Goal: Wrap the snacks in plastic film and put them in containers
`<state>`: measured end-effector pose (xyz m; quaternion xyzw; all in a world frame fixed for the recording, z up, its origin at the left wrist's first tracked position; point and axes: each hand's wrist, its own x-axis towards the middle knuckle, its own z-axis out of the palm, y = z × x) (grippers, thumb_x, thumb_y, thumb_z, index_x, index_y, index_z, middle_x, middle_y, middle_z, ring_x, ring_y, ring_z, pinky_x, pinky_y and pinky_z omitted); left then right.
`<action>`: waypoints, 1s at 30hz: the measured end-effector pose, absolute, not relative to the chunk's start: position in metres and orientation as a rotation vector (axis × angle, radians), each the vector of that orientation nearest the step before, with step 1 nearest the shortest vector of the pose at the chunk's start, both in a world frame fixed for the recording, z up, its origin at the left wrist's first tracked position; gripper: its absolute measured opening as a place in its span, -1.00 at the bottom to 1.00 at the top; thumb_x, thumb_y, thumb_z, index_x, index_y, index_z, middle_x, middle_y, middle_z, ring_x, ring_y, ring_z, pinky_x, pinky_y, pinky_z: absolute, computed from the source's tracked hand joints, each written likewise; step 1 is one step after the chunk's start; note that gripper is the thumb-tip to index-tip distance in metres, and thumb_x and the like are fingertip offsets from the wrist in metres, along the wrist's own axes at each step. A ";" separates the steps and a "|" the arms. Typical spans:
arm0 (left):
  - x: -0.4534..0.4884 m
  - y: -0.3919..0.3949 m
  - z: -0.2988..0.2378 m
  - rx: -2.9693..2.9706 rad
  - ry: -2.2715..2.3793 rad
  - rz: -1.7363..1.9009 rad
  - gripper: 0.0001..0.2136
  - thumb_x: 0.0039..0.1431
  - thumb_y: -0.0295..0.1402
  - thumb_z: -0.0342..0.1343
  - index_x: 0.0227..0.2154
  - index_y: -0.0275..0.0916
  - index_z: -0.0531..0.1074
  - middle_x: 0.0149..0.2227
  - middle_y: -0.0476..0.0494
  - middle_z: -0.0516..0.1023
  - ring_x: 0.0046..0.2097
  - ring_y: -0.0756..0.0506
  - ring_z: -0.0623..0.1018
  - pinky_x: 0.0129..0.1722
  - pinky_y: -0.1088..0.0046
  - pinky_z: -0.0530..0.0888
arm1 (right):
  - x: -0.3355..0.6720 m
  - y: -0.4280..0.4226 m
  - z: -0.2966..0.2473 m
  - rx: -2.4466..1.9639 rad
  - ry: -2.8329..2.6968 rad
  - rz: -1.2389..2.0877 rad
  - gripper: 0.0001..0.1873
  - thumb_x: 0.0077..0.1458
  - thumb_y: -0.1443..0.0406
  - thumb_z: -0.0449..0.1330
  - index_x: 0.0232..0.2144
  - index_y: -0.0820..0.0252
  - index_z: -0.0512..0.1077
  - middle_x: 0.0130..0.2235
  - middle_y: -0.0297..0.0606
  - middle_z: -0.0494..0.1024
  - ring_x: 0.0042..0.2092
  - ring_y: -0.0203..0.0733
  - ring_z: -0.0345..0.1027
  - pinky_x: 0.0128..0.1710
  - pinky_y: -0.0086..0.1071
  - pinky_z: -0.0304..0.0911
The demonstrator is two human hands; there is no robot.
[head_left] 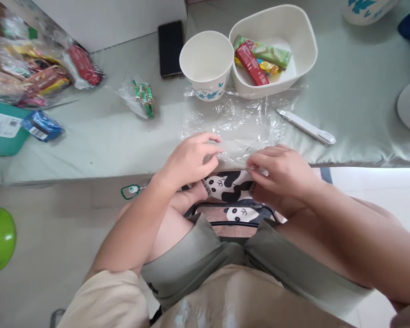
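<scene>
A clear plastic bag lies crinkled along the front edge of the cloth-covered surface. Over its left side is my left hand, with fingers apart and nothing visible in them. My right hand is closed at the bag's near right corner, thumb and forefinger pinching the film. Just behind the bag stands an upright white paper cup with a blue leaf pattern, its inside bare. Beside the cup, a white bin holds several wrapped snacks, including a red packet and a green one.
A white utility knife lies right of the bag. Left are a black phone, a small green-wrapped packet, a blue packet and bagged snacks. A patterned cup is at the back right.
</scene>
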<state>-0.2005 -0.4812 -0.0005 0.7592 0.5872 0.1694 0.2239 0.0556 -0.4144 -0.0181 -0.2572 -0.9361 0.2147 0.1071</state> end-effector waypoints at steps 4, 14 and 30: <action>-0.212 -0.485 0.005 2.093 1.552 0.458 -0.64 0.08 -0.49 0.10 -0.04 -0.21 0.56 0.00 -0.18 0.59 0.00 -0.14 0.59 0.01 0.30 0.54 | 0.063 -0.397 -0.013 -0.880 -2.584 0.924 -0.92 0.05 0.36 0.15 -0.44 0.06 0.31 -0.41 -0.32 0.55 -0.38 -0.19 0.41 -0.36 -0.31 0.25; -0.234 -0.477 0.011 1.671 1.625 0.653 -0.70 0.04 -0.46 -0.02 -0.42 -0.18 0.66 -0.15 -0.06 0.75 -0.05 -0.14 0.69 0.06 0.30 0.58 | 0.088 -0.376 0.001 -1.121 -1.872 1.620 -0.56 -0.01 0.22 0.37 -0.60 0.12 0.15 -0.30 -0.27 0.61 -0.29 -0.25 0.44 -0.29 -0.30 0.28; -0.244 -0.470 0.007 1.443 1.831 0.528 -0.71 0.01 -0.49 0.01 -0.50 -0.15 0.67 -0.34 -0.03 0.74 -0.18 -0.11 0.71 -0.08 0.40 0.60 | 0.072 -0.369 -0.013 -1.224 -1.277 1.488 -0.71 -0.12 0.14 0.50 -0.44 0.18 0.56 -0.52 -0.33 0.61 -0.45 -0.30 0.55 -0.31 -0.39 0.55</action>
